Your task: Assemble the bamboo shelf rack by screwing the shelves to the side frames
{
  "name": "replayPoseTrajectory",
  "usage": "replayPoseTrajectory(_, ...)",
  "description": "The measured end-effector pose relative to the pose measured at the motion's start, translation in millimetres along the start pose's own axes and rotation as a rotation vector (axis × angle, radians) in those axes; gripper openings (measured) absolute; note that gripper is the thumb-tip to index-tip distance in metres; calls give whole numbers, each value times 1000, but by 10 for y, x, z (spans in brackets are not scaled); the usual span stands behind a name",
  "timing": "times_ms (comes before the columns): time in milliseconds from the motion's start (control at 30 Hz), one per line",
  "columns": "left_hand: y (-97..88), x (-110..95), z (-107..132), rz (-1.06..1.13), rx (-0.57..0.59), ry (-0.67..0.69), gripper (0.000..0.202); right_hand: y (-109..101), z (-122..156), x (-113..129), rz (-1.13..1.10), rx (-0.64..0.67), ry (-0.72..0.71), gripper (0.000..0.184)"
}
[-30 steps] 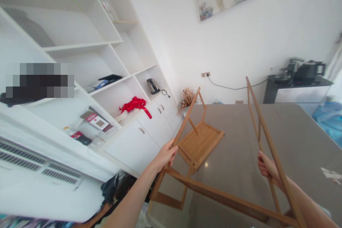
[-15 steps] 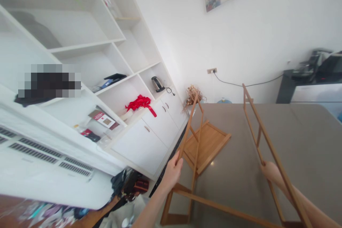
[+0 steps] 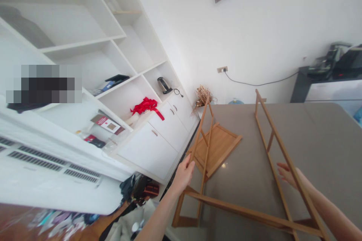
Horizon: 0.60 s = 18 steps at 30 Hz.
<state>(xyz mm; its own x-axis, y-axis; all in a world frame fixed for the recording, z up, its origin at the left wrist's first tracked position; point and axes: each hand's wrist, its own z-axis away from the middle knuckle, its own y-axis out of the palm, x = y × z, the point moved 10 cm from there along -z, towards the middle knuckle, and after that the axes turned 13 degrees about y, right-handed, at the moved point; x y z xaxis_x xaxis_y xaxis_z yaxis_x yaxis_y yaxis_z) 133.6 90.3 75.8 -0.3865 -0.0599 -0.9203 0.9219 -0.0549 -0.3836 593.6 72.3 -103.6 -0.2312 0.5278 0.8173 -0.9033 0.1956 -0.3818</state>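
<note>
A wooden frame [image 3: 240, 209] has two ladder-like sides joined by a crosspiece near me. My left hand [image 3: 183, 173] is closed around the upper rail of its left side. Between the rails of the right side, my right hand [image 3: 289, 176] has its fingers stretched out and apart, holding nothing; its wrist passes behind the outer rail. Partly behind the left side, a wooden panel [image 3: 222, 148] with raised edge strips lies on the grey table [image 3: 240, 180]. Whether the frame rests fully on the table, I cannot tell.
White shelving [image 3: 118, 37] lines the left, with an electric kettle [image 3: 164, 85] and red ribbon [image 3: 145, 106] on it. Dried stems [image 3: 202, 96] stand beyond the table's far left corner. A black cable [image 3: 254, 84] runs along the wall from a socket [image 3: 222, 69].
My right hand has let go of the right side's rail, and its fingers have opened. My left hand keeps its hold. The view has shifted slightly.
</note>
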Motion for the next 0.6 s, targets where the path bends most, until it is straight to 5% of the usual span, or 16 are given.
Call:
replayPoseTrajectory(233,-19,56,20,51,19,6,58,-372,1100,373,-386,233,165,53)
replayPoseTrajectory(367,9,70,45,97,57,11,56,-374,1536,577,-248,99,158,42)
replayPoseTrajectory(500,37,20,48,130,106,42,61,-248,1645,591,-144,1,131,28)
replayPoseTrajectory(600,28,-41,45,142,128,83,68,-217,1682,574,-125,-70,123,38)
